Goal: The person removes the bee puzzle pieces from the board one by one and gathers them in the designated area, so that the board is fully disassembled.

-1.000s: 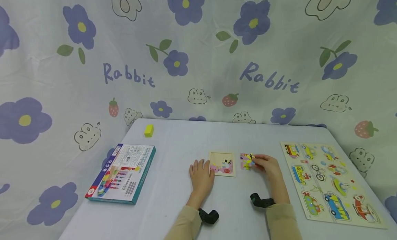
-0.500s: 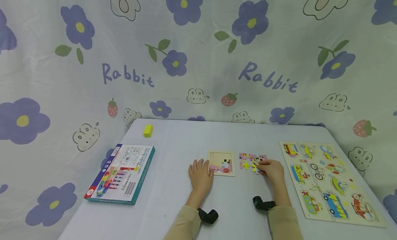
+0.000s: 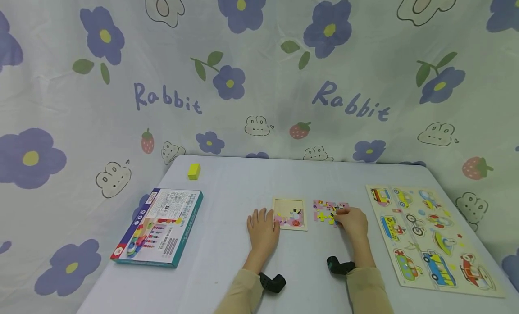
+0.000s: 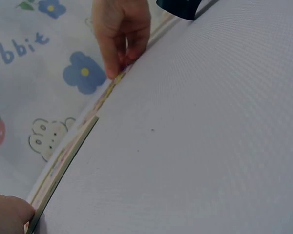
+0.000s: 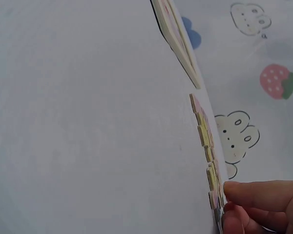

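Note:
My left hand lies on the table with its fingers spread and straight. Its thumb touches the near left edge of a small square wooden puzzle tray, where pink pieces fill the lower part. Just right of the tray lies a group of loose jigsaw pieces, pink and yellow, close together. My right hand pinches a puzzle piece at the right side of this group between thumb and fingertips, which hide most of it. In the right wrist view, the pieces lie in a row beside the pinching fingers.
A large wooden vehicle puzzle board lies at the right. On the left sits a flat toy box, with a yellow block behind it. A flower-printed cloth hangs behind the white table.
My right hand moved right across the loose pieces, uncovering the upper right ones, then shifted slightly back left and up. My left hand and the tray stayed put.

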Demonstrator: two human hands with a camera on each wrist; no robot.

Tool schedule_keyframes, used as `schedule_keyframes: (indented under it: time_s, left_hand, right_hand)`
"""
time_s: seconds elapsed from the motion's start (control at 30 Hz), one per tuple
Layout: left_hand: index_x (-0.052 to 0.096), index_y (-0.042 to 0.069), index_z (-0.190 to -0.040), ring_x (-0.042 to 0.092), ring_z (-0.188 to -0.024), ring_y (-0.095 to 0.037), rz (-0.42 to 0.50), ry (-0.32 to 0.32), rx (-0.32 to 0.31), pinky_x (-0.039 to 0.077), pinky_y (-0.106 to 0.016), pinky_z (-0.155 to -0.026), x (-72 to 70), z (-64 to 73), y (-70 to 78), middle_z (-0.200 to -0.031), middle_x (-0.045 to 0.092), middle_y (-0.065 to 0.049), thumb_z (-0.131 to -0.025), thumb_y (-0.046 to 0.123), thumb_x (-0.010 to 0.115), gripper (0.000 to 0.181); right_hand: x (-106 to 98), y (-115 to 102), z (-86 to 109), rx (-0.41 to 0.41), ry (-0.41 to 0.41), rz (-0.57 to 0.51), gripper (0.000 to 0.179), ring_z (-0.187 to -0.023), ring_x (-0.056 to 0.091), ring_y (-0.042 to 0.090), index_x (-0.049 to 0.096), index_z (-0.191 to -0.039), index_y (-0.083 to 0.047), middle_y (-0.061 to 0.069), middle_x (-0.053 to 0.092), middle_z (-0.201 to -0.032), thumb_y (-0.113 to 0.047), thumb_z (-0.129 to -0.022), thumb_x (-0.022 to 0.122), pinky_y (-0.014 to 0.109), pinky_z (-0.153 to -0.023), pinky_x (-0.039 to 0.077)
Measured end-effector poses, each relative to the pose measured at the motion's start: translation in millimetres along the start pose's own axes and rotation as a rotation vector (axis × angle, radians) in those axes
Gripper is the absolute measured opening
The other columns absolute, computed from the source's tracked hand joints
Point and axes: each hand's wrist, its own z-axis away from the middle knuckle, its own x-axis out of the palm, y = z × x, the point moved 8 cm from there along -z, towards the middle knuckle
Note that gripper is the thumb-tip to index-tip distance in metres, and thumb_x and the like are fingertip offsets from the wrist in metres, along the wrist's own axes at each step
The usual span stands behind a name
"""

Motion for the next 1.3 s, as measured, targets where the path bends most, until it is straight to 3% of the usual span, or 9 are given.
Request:
schedule_keyframes:
  time_s: [0.1,0.3,0.47,0.77,1.07,1.3]
  left_hand:
    - [0.059,0.009,-0.119,0.036,-0.124,-0.039,0.004,0.011,0.002,0.021,-0.057,-0.102,0.0,-0.2,0.1,-0.124,0.052,-0.014,-0.087,0.027,0.057,0.036]
    - [0.059,0.008,-0.118,0.036,-0.124,-0.039,0.008,0.021,0.006,0.021,-0.057,-0.101,0.6,-0.1,0.0,-0.123,0.052,-0.014,-0.087,0.027,0.058,0.037]
    - [0.059,0.008,-0.119,0.035,-0.125,-0.039,0.009,0.003,-0.002,0.020,-0.057,-0.102,0.8,-0.6,-0.3,-0.125,0.051,-0.014,-0.088,0.027,0.057,0.037]
    - [0.059,0.008,-0.119,0.035,-0.125,-0.039,0.011,-0.014,-0.010,0.020,-0.057,-0.102,1.5,-0.9,-0.3,-0.125,0.051,-0.014,-0.088,0.027,0.057,0.037]
    - [0.059,0.008,-0.119,0.036,-0.125,-0.039,0.019,-0.003,-0.006,0.021,-0.058,-0.102,0.6,-0.2,-0.5,-0.124,0.051,-0.014,-0.087,0.027,0.058,0.037]
    - [0.057,0.008,-0.121,0.034,-0.126,-0.038,0.021,-0.027,-0.014,0.019,-0.057,-0.103,2.0,-0.9,-1.0,-0.127,0.049,-0.014,-0.088,0.027,0.056,0.038]
  right_hand:
    - [3.5,-6.6,-1.3,-0.021,-0.015,-0.103,0.028,-0.063,0.054,0.012,0.065,-0.102,0.004,0.012,0.065,-0.085,-0.015,-0.082,0.066,0.021,-0.054,0.044]
    - [26.5,-26.4,-3.7,-0.055,-0.187,-0.406,0.036,-0.075,0.060,0.008,0.058,-0.116,0.007,0.013,0.064,-0.098,-0.009,-0.085,0.064,0.020,-0.068,0.052]
    - [46.2,-38.5,-3.6,-0.071,-0.248,-0.449,0.036,-0.076,0.060,0.008,0.057,-0.117,0.006,0.012,0.063,-0.098,-0.008,-0.084,0.065,0.022,-0.069,0.052]
    - [68.2,-49.0,-2.5,-0.075,-0.257,-0.386,0.033,-0.074,0.058,0.011,0.061,-0.112,0.002,0.014,0.064,-0.098,-0.009,-0.082,0.067,0.023,-0.065,0.050]
    - [80.4,-61.5,2.0,-0.206,-0.240,0.050,0.037,-0.068,0.043,0.017,0.066,-0.108,-0.006,0.004,0.051,-0.076,-0.017,-0.074,0.075,0.027,-0.055,0.032]
    - [82.6,-62.7,3.3,-0.189,-0.226,0.096,0.036,-0.073,0.044,0.019,0.064,-0.105,-0.008,0.006,0.050,-0.082,-0.017,-0.072,0.077,0.029,-0.058,0.032]
